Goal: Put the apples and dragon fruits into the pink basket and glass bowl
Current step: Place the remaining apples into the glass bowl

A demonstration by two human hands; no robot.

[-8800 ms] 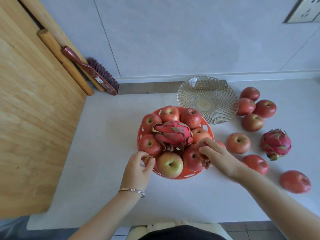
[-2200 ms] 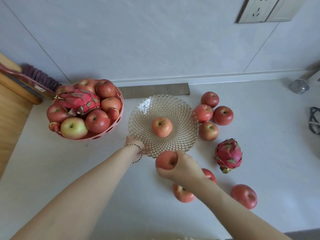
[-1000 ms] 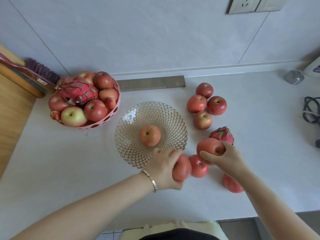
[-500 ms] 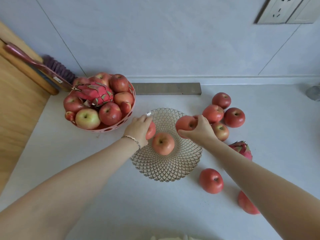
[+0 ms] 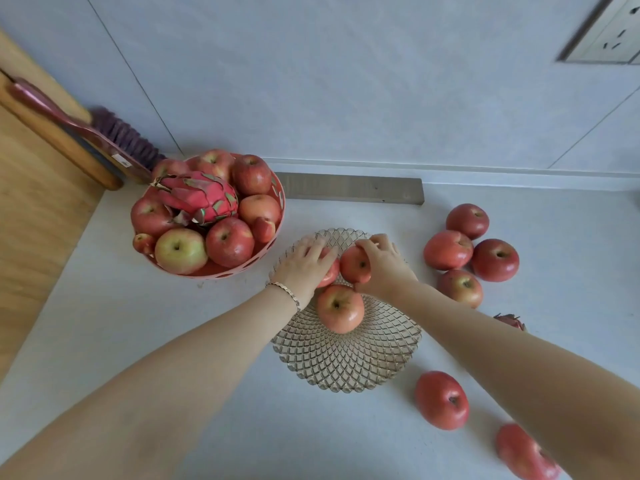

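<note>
The glass bowl (image 5: 346, 362) sits mid-counter with one apple (image 5: 340, 308) in its middle. My left hand (image 5: 304, 265) is over the bowl's far side, gripping a red apple (image 5: 328, 271) mostly hidden beneath it. Beside it my right hand (image 5: 384, 265) holds another apple (image 5: 354, 265), touching the first. The pink basket (image 5: 273, 233) at the left is heaped with apples and a dragon fruit (image 5: 199, 197). Loose apples lie right of the bowl (image 5: 448, 250) and in front (image 5: 441, 399). A second dragon fruit (image 5: 510, 321) peeks out behind my right forearm.
A brush (image 5: 86, 131) and wooden board (image 5: 31, 209) lean at the left by the wall. A grey strip (image 5: 353, 188) lies along the wall behind the bowl. A wall socket (image 5: 609, 39) is at the upper right.
Both hands have lowered their apples further into the far half of the glass bowl, close together behind the apple lying there. The view shifted slightly.
</note>
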